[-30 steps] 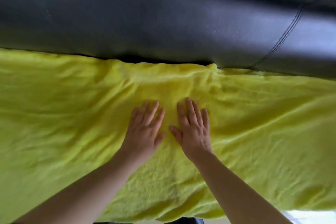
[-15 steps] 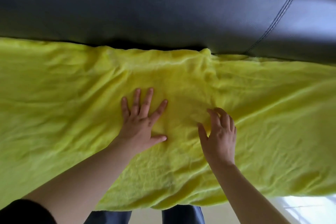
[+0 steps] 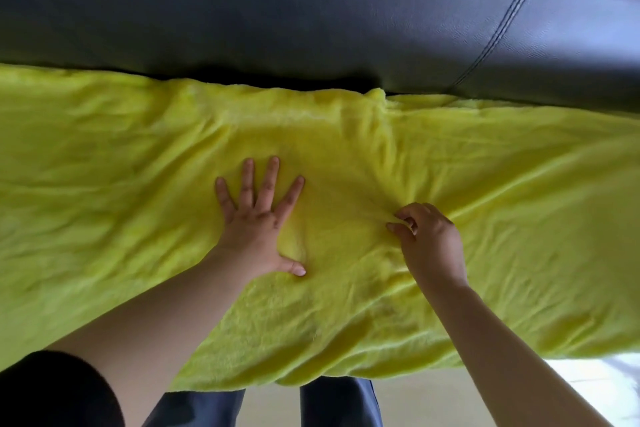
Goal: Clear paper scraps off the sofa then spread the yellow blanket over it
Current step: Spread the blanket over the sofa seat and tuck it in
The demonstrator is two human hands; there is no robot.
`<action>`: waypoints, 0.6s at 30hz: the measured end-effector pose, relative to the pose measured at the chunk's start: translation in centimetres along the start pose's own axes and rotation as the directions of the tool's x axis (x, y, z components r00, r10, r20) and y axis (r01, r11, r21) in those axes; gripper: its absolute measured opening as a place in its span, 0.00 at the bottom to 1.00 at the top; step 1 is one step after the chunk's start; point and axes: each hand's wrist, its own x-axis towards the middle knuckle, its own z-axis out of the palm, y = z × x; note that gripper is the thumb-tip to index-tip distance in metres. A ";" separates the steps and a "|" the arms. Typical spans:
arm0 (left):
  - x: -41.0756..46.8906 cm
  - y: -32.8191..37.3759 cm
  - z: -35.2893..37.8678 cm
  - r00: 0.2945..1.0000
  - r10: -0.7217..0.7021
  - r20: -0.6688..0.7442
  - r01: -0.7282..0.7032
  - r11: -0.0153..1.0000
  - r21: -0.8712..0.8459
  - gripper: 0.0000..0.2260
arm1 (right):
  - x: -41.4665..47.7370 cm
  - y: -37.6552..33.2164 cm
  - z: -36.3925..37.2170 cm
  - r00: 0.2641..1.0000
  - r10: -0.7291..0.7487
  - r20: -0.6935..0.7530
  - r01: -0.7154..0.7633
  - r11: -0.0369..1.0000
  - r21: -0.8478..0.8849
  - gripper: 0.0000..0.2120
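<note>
The yellow blanket [image 3: 502, 218] lies spread across the seat of the black leather sofa [image 3: 277, 10], reaching from the left edge of view to the right. Its far edge meets the backrest and its near edge hangs over the seat front. My left hand [image 3: 258, 225] presses flat on the blanket's middle with fingers spread. Just to the right, my right hand [image 3: 429, 239] has its fingers curled and pinches a fold of the blanket, with creases radiating from the pinch. No paper scraps show.
The sofa backrest has a stitched seam [image 3: 502, 21] at the upper right. Below the blanket's hanging edge I see my dark trouser legs [image 3: 339, 402] and pale floor [image 3: 450, 395].
My hands have moved apart. The left hand slid left and spread its fingers. The right hand moved right, curled its fingers and took a pinch of the blanket.
</note>
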 end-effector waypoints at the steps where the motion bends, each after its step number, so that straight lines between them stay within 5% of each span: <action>1: -0.1 0.0 -0.1 1.000 -0.002 0.008 0.002 1.000 0.007 0.64 | -0.1 0.3 -0.2 1.000 -0.002 -0.003 0.002 1.000 -0.011 0.06; 7: -0.1 0.4 -0.4 0.999 -0.023 0.036 0.022 0.999 0.024 0.66 | 0.6 -1.8 0.3 0.998 0.009 0.059 -0.006 0.999 -0.050 0.16; 11: 0.0 1.2 -0.7 0.996 -0.066 0.060 0.063 0.997 0.041 0.68 | -1.2 -4.8 1.3 0.946 -0.312 -0.091 0.307 0.949 -0.067 0.13; 13: -0.1 1.2 -0.6 0.997 -0.061 0.043 0.060 0.998 0.034 0.68 | -3.1 -5.3 3.3 0.911 -0.412 0.006 0.409 0.903 -0.130 0.15; 18: -0.9 -0.4 -0.1 0.998 0.006 -0.064 -0.006 1.000 0.000 0.66 | -4.7 -2.7 5.8 0.927 -0.290 0.239 0.352 0.892 -0.284 0.31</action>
